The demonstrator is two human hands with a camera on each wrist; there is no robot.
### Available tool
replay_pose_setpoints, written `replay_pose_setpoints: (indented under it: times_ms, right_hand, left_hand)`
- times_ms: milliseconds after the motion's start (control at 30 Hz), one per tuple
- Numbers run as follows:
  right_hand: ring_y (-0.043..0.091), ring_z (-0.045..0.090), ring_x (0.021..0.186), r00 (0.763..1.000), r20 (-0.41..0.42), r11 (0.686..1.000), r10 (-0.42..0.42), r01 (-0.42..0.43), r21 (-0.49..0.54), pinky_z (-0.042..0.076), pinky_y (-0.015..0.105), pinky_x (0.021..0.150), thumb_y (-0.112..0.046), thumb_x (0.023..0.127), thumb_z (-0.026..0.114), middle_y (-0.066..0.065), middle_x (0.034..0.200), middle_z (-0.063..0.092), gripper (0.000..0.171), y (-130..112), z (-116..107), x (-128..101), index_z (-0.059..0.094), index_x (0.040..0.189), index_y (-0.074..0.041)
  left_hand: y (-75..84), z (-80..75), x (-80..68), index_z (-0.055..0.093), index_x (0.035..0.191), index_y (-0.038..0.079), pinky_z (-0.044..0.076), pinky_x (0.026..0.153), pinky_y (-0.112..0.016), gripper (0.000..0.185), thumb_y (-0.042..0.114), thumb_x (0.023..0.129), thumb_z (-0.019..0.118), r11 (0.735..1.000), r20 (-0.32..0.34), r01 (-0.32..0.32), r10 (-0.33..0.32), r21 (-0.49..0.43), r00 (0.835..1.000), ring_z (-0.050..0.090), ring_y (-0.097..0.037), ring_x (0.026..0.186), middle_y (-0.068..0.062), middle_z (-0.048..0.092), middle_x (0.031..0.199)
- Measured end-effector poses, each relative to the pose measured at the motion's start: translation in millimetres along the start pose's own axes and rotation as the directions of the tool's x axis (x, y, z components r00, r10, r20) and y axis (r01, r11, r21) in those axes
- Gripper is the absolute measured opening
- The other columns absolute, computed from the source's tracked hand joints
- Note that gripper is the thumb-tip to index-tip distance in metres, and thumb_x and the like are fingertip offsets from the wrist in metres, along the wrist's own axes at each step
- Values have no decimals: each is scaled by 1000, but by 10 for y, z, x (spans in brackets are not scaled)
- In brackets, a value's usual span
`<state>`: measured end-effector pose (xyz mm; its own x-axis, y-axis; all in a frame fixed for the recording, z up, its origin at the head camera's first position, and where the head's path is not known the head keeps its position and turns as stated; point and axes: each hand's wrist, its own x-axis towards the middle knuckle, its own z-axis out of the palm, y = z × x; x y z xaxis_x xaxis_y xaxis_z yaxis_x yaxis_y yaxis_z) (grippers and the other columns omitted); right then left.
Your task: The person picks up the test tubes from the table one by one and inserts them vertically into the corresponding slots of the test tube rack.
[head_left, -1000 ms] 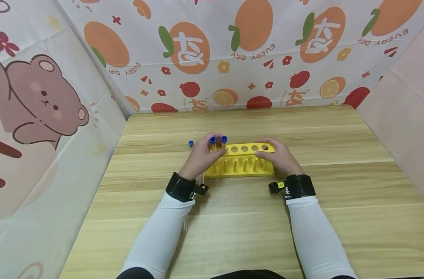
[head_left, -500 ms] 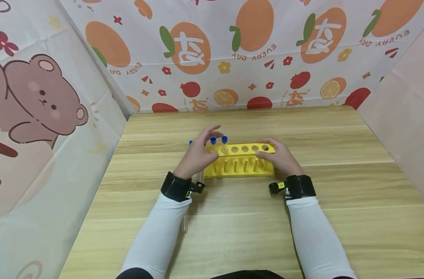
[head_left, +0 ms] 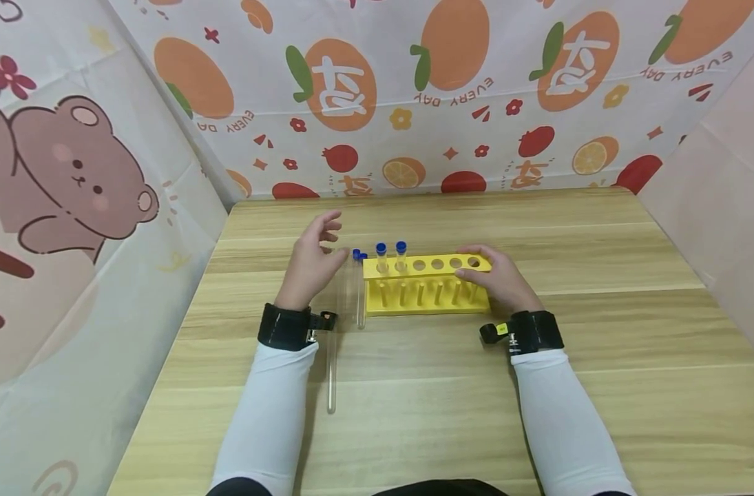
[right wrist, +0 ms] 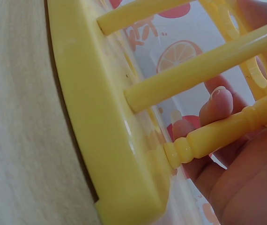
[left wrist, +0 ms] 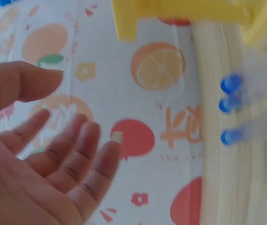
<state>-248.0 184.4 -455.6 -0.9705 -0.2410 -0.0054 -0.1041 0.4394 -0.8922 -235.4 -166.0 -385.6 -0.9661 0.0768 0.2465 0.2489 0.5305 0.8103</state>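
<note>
A yellow test tube rack (head_left: 426, 308) stands upright on the table. My right hand (head_left: 503, 281) grips its right end, the thumb across the top bar; in the right wrist view the fingers (right wrist: 216, 104) curl round behind the end post. Two blue-capped test tubes (head_left: 381, 249) stand in the leftmost holes. To the rack's left, my left hand (head_left: 311, 269) holds nothing, its fingers spread and loosely bent. Loose clear test tubes (head_left: 332, 386) lie beside and partly under that hand and wrist. Three of their blue caps (left wrist: 232, 83) show in the left wrist view.
The wooden table (head_left: 426, 413) meets a fruit-printed sheet (head_left: 401, 138) at its back edge. A bear-printed sheet (head_left: 85, 172) hangs along the left side, a pale one (head_left: 717, 193) along the right.
My left hand has let go of a capped tube at the rack's left end and moved left, above the loose tubes. My right hand keeps its grip on the rack.
</note>
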Motion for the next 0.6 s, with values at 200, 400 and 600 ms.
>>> replay_pose_setpoints:
  times_ms: [200,400,600]
  right_hand:
    - [30,41,135,1000,10,1000,3,-3,-16,31,59,111,-53,83,73,3,146,49,60,-24,-13,-7,58,133,-23]
    - [30,36,140,1000,11,1000,0,0,-10,29,59,113,-53,83,74,4,147,49,62,-30,-4,-16,58,134,-21]
    - [31,39,138,1000,9,1000,-19,19,5,32,58,112,-50,84,74,5,148,47,63,-13,-11,-22,57,135,-19]
  left_hand:
    - [-116,-56,16,46,144,16,54,78,-39,59,4,89,65,990,6,104,-105,92,994,57,-28,105,-12,56,130]
    - [-248,15,36,43,146,14,54,76,-39,61,8,90,66,959,90,210,-230,191,969,60,-31,101,-17,55,133]
    - [-319,98,42,40,147,10,53,85,-45,63,11,90,66,930,154,279,-320,240,935,57,-35,107,-21,53,134]
